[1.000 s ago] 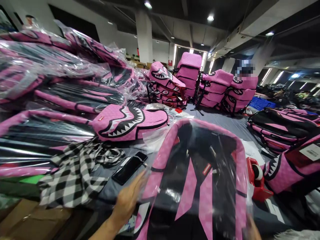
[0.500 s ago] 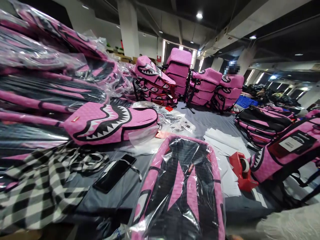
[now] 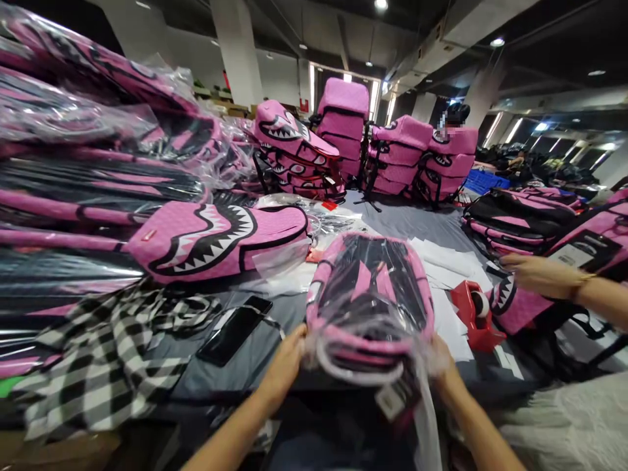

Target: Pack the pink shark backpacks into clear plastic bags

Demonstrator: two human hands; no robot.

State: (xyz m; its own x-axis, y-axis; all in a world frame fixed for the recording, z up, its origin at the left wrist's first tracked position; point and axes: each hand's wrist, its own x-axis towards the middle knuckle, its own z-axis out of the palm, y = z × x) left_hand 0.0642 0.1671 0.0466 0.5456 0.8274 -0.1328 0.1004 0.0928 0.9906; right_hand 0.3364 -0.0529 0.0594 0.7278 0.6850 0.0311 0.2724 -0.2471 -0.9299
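A pink and black backpack (image 3: 363, 275) in a clear plastic bag (image 3: 373, 327) lies in front of me, its near end turned up toward me. At the bag's left edge my left hand (image 3: 296, 347) is closed on the plastic beside the backpack. My right hand (image 3: 444, 363) grips the plastic on the other side, its fingers partly hidden and blurred. The gathered mouth of the bag hangs down between both hands. A tag (image 3: 391, 400) dangles below the backpack's near end.
A co-worker's hand (image 3: 544, 275) rests at a tagged backpack on the right. Nearby are a red tape dispenser (image 3: 471, 317), white papers (image 3: 446, 261), a phone (image 3: 235, 330), checked cloth (image 3: 112, 353) and a shark-mouth backpack (image 3: 220, 242). Bagged backpacks (image 3: 98, 183) pile up left; stacked ones (image 3: 343, 124) stand behind.
Both my hands have come into view, gripping the bag. The bagged backpack's near end has been lifted, so it looks shorter. A co-worker's hand has appeared at the right.
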